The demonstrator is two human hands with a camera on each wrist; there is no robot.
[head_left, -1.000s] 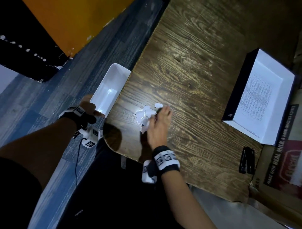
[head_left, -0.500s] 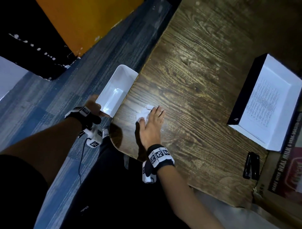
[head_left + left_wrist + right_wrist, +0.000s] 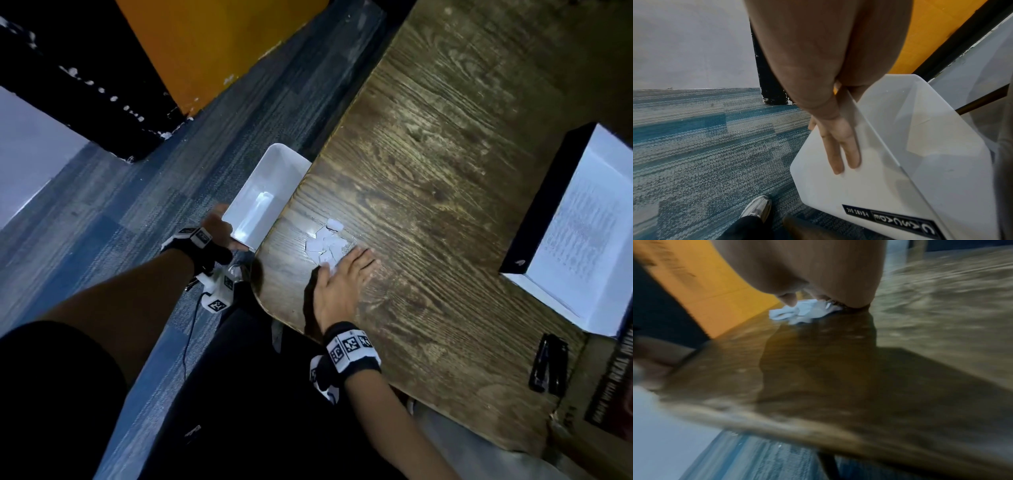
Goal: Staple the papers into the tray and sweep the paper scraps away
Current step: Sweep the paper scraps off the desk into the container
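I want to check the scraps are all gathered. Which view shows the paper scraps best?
The head view: the paper scraps lie in one cluster on the table, at the right hand fingertips. The right wrist view shows them small and blurred; the left wrist view shows none.

Dim room, wooden table (image 3: 445,192), blue-grey striped carpet (image 3: 113,219), orange wall panel (image 3: 212,44), perhaps black trim

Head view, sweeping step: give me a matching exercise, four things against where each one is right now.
Things:
1. paper scraps
2. white bin
3. stapler
4. printed papers

Places:
A. inside the tray
B. on the table by the right hand
C. held by the left hand at the table edge
D. near the table's corner, untouched

Pairs: 1-B, 2-C, 3-D, 4-A
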